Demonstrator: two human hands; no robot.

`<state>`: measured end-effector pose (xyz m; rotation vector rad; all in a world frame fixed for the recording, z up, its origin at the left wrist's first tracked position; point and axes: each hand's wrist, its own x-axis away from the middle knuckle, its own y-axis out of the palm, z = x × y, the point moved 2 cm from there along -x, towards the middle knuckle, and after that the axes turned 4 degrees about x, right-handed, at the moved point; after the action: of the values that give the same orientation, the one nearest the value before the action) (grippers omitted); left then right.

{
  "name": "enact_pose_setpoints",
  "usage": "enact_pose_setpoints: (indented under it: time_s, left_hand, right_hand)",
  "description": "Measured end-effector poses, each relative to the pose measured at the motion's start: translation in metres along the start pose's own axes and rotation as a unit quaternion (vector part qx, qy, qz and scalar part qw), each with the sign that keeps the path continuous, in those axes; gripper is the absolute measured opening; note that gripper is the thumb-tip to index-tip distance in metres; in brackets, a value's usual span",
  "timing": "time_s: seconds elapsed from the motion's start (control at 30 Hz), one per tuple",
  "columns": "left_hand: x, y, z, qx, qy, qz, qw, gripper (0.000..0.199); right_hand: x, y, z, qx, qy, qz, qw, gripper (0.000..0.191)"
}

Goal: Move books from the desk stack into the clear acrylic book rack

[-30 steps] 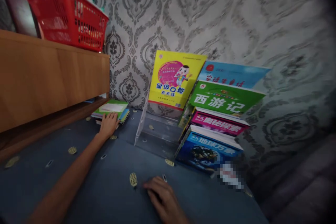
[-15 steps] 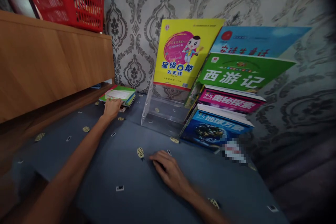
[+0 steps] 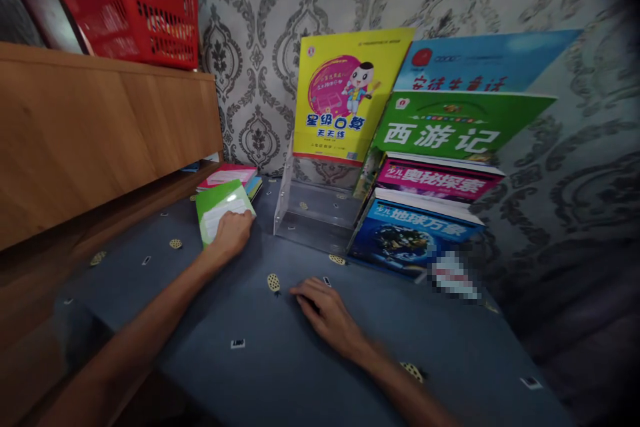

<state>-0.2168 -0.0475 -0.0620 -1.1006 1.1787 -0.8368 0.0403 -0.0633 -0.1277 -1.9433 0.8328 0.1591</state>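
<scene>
My left hand (image 3: 233, 232) grips a green book (image 3: 213, 203) with a pale printed panel, its fingers bent over the right side of the cover. Just behind it lies a small stack of books topped by a pink-red one (image 3: 230, 175). My right hand (image 3: 327, 313) rests on the dark cloth with its fingers loosely stretched out and nothing in them. Beyond it stands a clear acrylic rack (image 3: 283, 203). A yellow workbook (image 3: 310, 90) leans in its back tier, left of a blue book (image 3: 467, 60), a green book (image 3: 445, 123) and other books in front.
The table has a dark blue-grey cloth (image 3: 210, 333) with small pineapple prints. A wooden cabinet (image 3: 110, 133) borders it on the left, bearing a red plastic basket (image 3: 125, 7). Patterned wallpaper (image 3: 255, 80) closes off the back. A blurred white item (image 3: 455, 277) lies by the rack's right end.
My left hand has pulled the green book off the stack, toward me and slightly right, baring the pink-red book. My right hand stays on the cloth. The view has shifted slightly.
</scene>
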Motion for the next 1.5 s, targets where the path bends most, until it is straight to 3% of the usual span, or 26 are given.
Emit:
enact_pose_setpoints:
  time_s: [0.13, 0.23, 0.27, 0.33, 0.4, 0.43, 0.47, 0.53, 0.57, 0.63, 0.8, 0.97, 1.03, 1.1, 1.2, 1.33, 1.43, 1.5]
  left_hand:
    - [0.026, -0.016, 0.032, 0.027, -0.004, -0.028, 0.999, 0.036]
    - [0.045, -0.025, 0.056, 0.152, 0.060, -0.065, 0.984, 0.034]
    - [0.050, -0.026, 0.063, 0.225, 0.087, -0.091, 0.966, 0.033]
    - [0.057, -0.024, 0.075, 0.386, 0.120, -0.168, 0.899, 0.032]
    - [0.058, -0.019, 0.077, 0.485, 0.116, -0.214, 0.840, 0.031]
    - [0.056, -0.016, 0.073, 0.488, 0.105, -0.206, 0.842, 0.030]
    - [0.053, -0.014, 0.067, 0.454, 0.091, -0.174, 0.869, 0.028]
    - [0.044, -0.010, 0.048, 0.301, 0.048, -0.074, 0.949, 0.026]
    - [0.041, -0.007, 0.038, 0.227, 0.023, -0.060, 0.972, 0.025]
    - [0.037, -0.001, 0.022, 0.128, -0.016, -0.074, 0.989, 0.027]
    - [0.041, 0.007, 0.012, 0.031, -0.005, -0.132, 0.991, 0.032]
    - [0.049, 0.006, 0.033, 0.103, 0.065, -0.188, 0.975, 0.036]
    - [0.055, 0.007, 0.046, 0.073, 0.083, -0.177, 0.978, 0.038]
    - [0.062, 0.006, 0.059, 0.026, 0.106, -0.132, 0.985, 0.036]
    - [0.073, 0.006, 0.079, -0.001, 0.160, -0.060, 0.985, 0.030]
    - [0.083, 0.018, 0.094, 0.030, 0.239, -0.013, 0.971, 0.027]
    - [0.087, 0.040, 0.095, 0.139, 0.312, -0.028, 0.939, 0.041]
    - [0.085, 0.057, 0.090, 0.196, 0.309, -0.025, 0.930, 0.049]
  right_hand:
    - [0.002, 0.001, 0.002, -0.014, 0.015, 0.026, 0.999, 0.029]
    - [0.002, -0.001, 0.006, -0.070, 0.064, 0.075, 0.993, 0.035]
    - [0.002, -0.002, 0.009, -0.099, 0.089, 0.093, 0.987, 0.040]
    - [0.002, -0.002, 0.016, -0.157, 0.144, 0.127, 0.969, 0.050]
    - [0.003, -0.003, 0.026, -0.210, 0.201, 0.157, 0.944, 0.059]
    - [0.004, -0.002, 0.031, -0.233, 0.225, 0.170, 0.931, 0.063]
    - [0.005, -0.002, 0.035, -0.251, 0.244, 0.180, 0.919, 0.064]
    - [0.007, 0.000, 0.041, -0.266, 0.257, 0.191, 0.909, 0.059]
    - [0.008, 0.001, 0.043, -0.262, 0.252, 0.191, 0.912, 0.052]
    - [0.008, 0.004, 0.044, -0.244, 0.233, 0.181, 0.924, 0.037]
    - [0.007, -0.001, 0.053, -0.172, 0.230, 0.171, 0.942, 0.036]
    - [0.034, -0.041, 0.074, 0.020, 0.267, 0.193, 0.944, 0.022]
    - [0.048, -0.055, 0.075, 0.106, 0.273, 0.168, 0.941, 0.019]
    - [0.057, -0.062, 0.068, 0.186, 0.265, 0.144, 0.935, 0.018]
    - [0.053, -0.052, 0.039, 0.243, 0.175, 0.105, 0.948, 0.022]
    - [0.026, -0.013, -0.009, 0.181, 0.029, -0.025, 0.983, 0.026]
    - [0.013, 0.005, -0.021, 0.168, 0.054, -0.073, 0.982, 0.032]
    - [0.014, 0.005, -0.018, 0.160, 0.062, -0.086, 0.981, 0.043]
